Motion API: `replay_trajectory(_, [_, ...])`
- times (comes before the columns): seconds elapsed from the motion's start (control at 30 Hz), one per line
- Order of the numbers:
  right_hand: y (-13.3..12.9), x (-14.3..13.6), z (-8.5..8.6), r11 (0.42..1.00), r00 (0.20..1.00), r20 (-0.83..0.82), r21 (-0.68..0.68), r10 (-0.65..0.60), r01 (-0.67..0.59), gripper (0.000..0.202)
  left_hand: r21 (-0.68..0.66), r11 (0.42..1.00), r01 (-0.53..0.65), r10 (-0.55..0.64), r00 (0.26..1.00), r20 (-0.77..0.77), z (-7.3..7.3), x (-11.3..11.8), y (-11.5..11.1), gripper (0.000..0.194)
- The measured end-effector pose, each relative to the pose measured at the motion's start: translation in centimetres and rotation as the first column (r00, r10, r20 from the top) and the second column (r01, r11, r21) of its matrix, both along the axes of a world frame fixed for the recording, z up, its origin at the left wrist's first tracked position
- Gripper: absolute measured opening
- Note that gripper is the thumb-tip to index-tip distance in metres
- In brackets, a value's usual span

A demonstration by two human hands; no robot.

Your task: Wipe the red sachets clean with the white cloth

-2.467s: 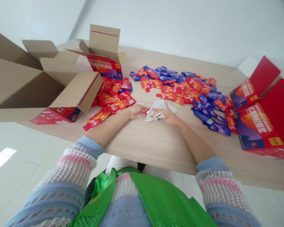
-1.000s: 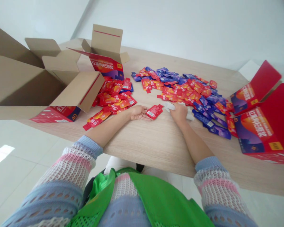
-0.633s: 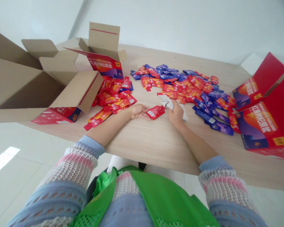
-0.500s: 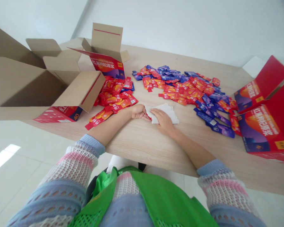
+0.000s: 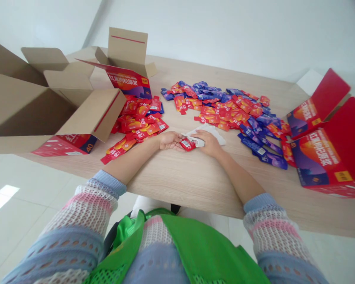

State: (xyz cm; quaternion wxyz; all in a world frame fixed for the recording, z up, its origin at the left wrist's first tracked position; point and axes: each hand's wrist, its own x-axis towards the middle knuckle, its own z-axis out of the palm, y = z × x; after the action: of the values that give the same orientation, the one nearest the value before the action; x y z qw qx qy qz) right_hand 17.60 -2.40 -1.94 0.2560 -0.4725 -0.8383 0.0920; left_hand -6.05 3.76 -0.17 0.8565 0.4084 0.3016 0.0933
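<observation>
Between my hands, over the wooden table point(image 5: 177, 173), is a red sachet point(image 5: 187, 144) with a white label facing up. My left hand point(image 5: 170, 141) has its fingers closed on the sachet's left end. A folded white cloth point(image 5: 214, 132) lies partly under my right hand point(image 5: 207, 142), whose fingers are wrapped round the cloth's near-left part beside the sachet. Left of my left hand lies a pile of red sachets point(image 5: 140, 128). Beyond my right hand spreads a larger pile of red and purple sachets point(image 5: 225, 110).
Open boxes stand at the left: a large one point(image 5: 73, 144) near the edge and another point(image 5: 128, 82) behind it. Two red and purple boxes point(image 5: 319, 157) with raised flaps are at the right. A pale wall point(image 5: 225, 35) rises behind the table.
The red sachet between my hands, mostly covered by the cloth before, now shows. My right hand's fingers have curled from lying flatter on the cloth. The whole view has shifted slightly.
</observation>
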Motion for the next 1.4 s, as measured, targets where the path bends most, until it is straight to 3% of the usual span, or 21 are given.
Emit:
replay_trajectory(0.17, [1.0,2.0,-0.7,0.961,0.958,0.072,0.022,-0.277,0.276,0.054,0.007,0.998,0.059,-0.058,0.995,-0.087,0.2,0.2,0.3,0.031])
replay_trajectory(0.33, [-0.9,0.4,-0.1,0.931,0.933,-0.048,0.071,-0.356,0.359,0.053,-0.029,0.999,-0.024,0.021,0.994,-0.107,0.1,0.4,0.6,0.033])
replay_trajectory(0.4, [-2.0,-1.2,0.2,0.965,0.965,-0.075,0.053,-0.253,0.257,0.056,-0.055,0.997,-0.058,0.051,0.992,-0.111,-0.1,0.5,0.6,0.034])
replay_trajectory(0.47, [-2.7,-2.6,0.5,1.0,0.999,-0.037,0.018,0.007,-0.007,0.06,-0.064,0.995,-0.07,0.063,0.993,-0.102,-0.3,0.7,0.7,0.033])
replay_trajectory(0.53, [-2.9,-3.5,0.7,0.98,0.98,0.009,0.002,0.199,-0.199,0.066,-0.064,0.995,-0.072,0.067,0.995,-0.08,-0.5,0.9,0.8,0.03])
replay_trajectory(0.6, [-2.6,-3.7,0.8,0.971,0.97,0.043,-0.007,0.24,-0.24,0.07,-0.064,0.996,-0.055,0.052,0.998,-0.042,-0.7,0.8,0.9,0.028])
replay_trajectory(0.77, [-1.4,-2.2,0.7,0.99,0.985,0.102,-0.063,0.136,-0.13,0.072,-0.072,0.996,0.052,-0.047,0.997,0.069,-1.1,0.0,1.3,0.027])
replay_trajectory(1.1, [-0.2,-0.2,0.0,0.984,0.975,0.139,-0.027,-0.173,0.179,0.057,-0.014,0.999,0.032,-0.032,0.999,0.043,-0.6,-0.2,0.6,0.027])
replay_trajectory(1.27, [-0.1,0.0,-0.2,0.974,0.962,0.16,-0.015,-0.22,0.225,0.06,0.065,0.998,-0.028,0.027,1.0,0.014,-0.2,0.2,-0.3,0.028])
replay_trajectory(1.4, [-0.6,-0.4,-0.3,0.976,0.964,0.162,-0.012,-0.211,0.216,0.067,0.114,0.982,-0.15,0.153,0.988,-0.017,0.1,0.6,-0.8,0.029])
